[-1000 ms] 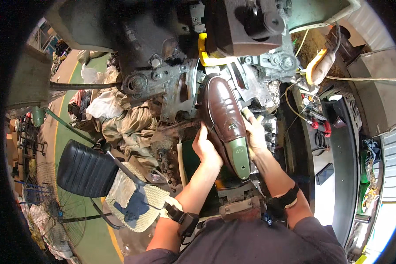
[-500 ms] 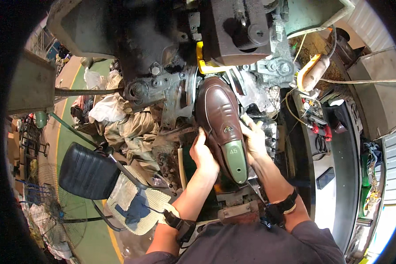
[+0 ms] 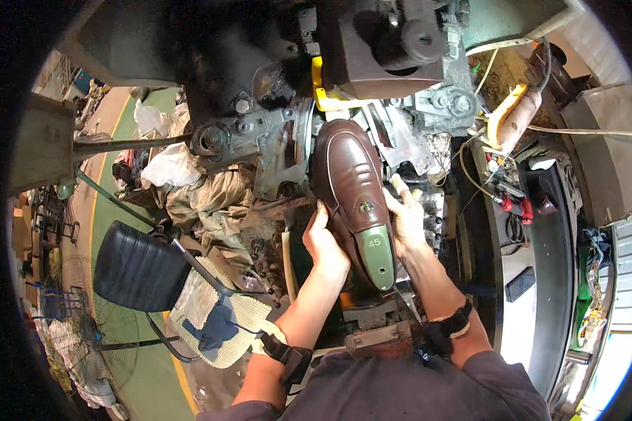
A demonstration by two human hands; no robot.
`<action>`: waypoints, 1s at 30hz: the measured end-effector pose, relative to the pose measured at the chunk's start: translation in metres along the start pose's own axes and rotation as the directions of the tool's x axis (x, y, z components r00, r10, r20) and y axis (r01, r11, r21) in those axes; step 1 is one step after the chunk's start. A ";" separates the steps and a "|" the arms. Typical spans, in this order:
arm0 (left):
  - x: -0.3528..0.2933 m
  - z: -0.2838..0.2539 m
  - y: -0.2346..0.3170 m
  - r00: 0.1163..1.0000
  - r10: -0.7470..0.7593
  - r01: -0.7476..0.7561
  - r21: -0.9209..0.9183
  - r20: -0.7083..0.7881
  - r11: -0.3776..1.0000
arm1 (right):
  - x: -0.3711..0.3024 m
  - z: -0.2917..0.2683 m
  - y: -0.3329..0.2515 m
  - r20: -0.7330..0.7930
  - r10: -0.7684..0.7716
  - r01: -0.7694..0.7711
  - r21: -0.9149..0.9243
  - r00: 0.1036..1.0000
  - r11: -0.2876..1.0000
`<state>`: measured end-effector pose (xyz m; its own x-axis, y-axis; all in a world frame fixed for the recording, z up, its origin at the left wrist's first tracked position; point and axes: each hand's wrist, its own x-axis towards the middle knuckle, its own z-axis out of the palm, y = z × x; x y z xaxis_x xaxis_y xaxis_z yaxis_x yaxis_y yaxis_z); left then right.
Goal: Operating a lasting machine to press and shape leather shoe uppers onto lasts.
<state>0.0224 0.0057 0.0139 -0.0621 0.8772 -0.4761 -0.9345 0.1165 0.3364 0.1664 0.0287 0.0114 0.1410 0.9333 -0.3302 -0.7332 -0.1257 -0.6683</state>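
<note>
A dark brown leather shoe (image 3: 347, 165) sits on a green shoe last (image 3: 378, 256), toe pointing away from me toward the machine's metal jaws (image 3: 304, 137). My left hand (image 3: 328, 247) grips the shoe's left side near the heel, thumb along the upper and the other fingers hidden beneath. On the opposite side my right hand (image 3: 409, 223) holds the shoe with its palm against the upper; pale coverings show on some of its fingertips. A yellow bracket (image 3: 321, 91) is just beyond the toe.
Over the shoe hangs a dark machine head (image 3: 383, 52). A lamp (image 3: 516, 116) and a bench (image 3: 519, 309) with a phone (image 3: 519, 284) stand at right. To the left are a black-backed chair (image 3: 139, 266), heaped cloth sacks (image 3: 214, 189) and a wire fan (image 3: 91, 330).
The shoe stays between both hands at the jaws, with its toe slightly farther out. My right hand's fingers have shifted a little, and the whole view has moved slightly.
</note>
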 end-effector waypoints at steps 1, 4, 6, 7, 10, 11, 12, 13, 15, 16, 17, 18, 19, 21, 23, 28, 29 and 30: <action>0.002 -0.001 -0.002 0.999 0.023 -0.024 0.012 0.041 1.000 | 0.006 -0.007 0.004 -0.006 -0.039 0.039 -0.048 0.999 0.998; 0.001 0.006 -0.007 0.992 0.123 -0.118 0.108 -0.040 0.987 | 0.012 -0.012 0.010 0.035 -0.066 0.066 -0.009 0.997 0.998; 0.009 -0.003 -0.008 0.992 0.121 -0.117 0.112 -0.026 0.987 | 0.013 -0.013 0.013 0.007 -0.054 0.054 -0.041 0.999 0.998; 0.011 -0.006 -0.009 0.991 0.123 -0.114 0.149 -0.055 0.982 | 0.013 -0.014 0.015 0.020 -0.052 0.052 0.020 0.998 0.998; 0.014 -0.008 -0.008 0.986 0.141 -0.118 0.226 -0.087 0.967 | 0.014 -0.010 0.014 0.042 -0.012 0.007 0.105 0.999 0.994; 0.015 -0.008 -0.008 0.984 0.155 -0.127 0.265 -0.090 0.956 | 0.013 -0.008 0.012 0.054 0.026 -0.033 0.129 0.998 0.991; 0.013 -0.005 -0.008 0.984 0.154 -0.125 0.266 -0.091 0.956 | 0.011 -0.006 0.010 0.052 0.026 -0.033 0.129 0.998 0.991; 0.009 0.000 -0.008 0.988 0.135 -0.117 0.204 -0.079 0.972 | 0.008 -0.004 0.007 0.052 0.065 -0.074 0.185 0.996 0.980; 0.007 0.002 -0.007 0.994 0.105 -0.100 0.104 -0.044 0.990 | 0.006 -0.003 0.003 0.078 0.151 -0.165 0.233 0.985 0.958; 0.007 0.000 -0.006 0.994 0.101 -0.096 0.104 -0.043 0.990 | 0.005 -0.002 0.003 0.075 0.148 -0.162 0.234 0.986 0.959; 0.007 -0.002 -0.005 0.998 0.050 -0.048 0.076 -0.026 0.996 | 0.002 -0.002 0.004 0.076 0.142 -0.155 0.203 0.987 0.967; 0.007 -0.004 -0.005 1.000 -0.002 0.002 0.049 -0.008 0.999 | -0.001 0.000 0.004 0.077 0.135 -0.147 0.173 0.988 0.974; 0.009 -0.006 -0.004 1.000 -0.005 0.006 0.050 -0.007 0.999 | -0.001 -0.001 0.003 0.074 0.133 -0.144 0.174 0.988 0.974; 0.011 -0.005 -0.002 0.999 -0.025 0.024 0.063 0.020 0.998 | 0.002 -0.005 0.002 0.125 0.135 -0.141 0.046 0.983 0.989; 0.006 -0.002 0.002 0.998 -0.064 0.062 0.109 0.013 0.992 | 0.000 -0.015 -0.005 0.192 0.156 -0.138 -0.105 0.969 0.985; -0.033 0.004 0.005 0.994 -0.086 0.061 0.331 0.060 0.941 | -0.041 -0.009 -0.021 0.230 0.479 -0.348 -0.440 0.847 0.828; -0.046 0.017 0.001 0.995 -0.086 0.061 0.338 0.059 0.939 | -0.047 -0.010 -0.020 0.242 0.439 -0.299 -0.454 0.865 0.839; -0.053 0.025 -0.002 0.994 -0.092 0.068 0.343 0.054 0.937 | -0.052 -0.004 -0.018 0.236 0.440 -0.304 -0.449 0.866 0.840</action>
<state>0.0360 -0.0294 0.0583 0.0437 0.8867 -0.4603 -0.7597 0.3287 0.5610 0.1755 -0.0188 0.0379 -0.3575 0.8328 -0.4227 -0.3601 -0.5405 -0.7604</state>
